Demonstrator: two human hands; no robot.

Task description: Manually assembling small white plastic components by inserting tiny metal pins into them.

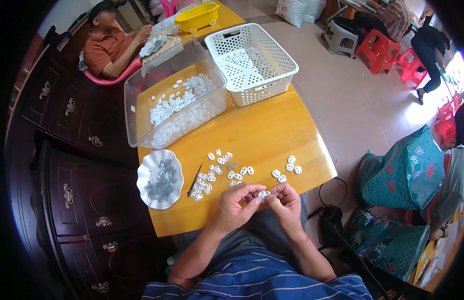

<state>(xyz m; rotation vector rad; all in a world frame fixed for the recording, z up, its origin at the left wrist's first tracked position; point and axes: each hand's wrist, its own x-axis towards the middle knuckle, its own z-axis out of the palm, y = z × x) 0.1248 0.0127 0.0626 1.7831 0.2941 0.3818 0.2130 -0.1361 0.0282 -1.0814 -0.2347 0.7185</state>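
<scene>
Left hand (pixel 235 201) and right hand (pixel 285 201) meet over table (pixel 272 135) edge, fingertips of both pinched shut on small white part (pixel 264 194) between them. Judgement: keep part level, grip light, align before pressing. More white parts (pixel 219 170) loose beyond; dish (pixel 160 178) of springs left.

We see both forearms come up from the lower edge, bare, elbows apart, wrists angled inward. L hand (pixel 235 206) & R hand (pixel 287 204) meet at centre, knuckles up, fingers (pixel 252 190) curled, tips of both pinched together, nearly touching each other.
</scene>
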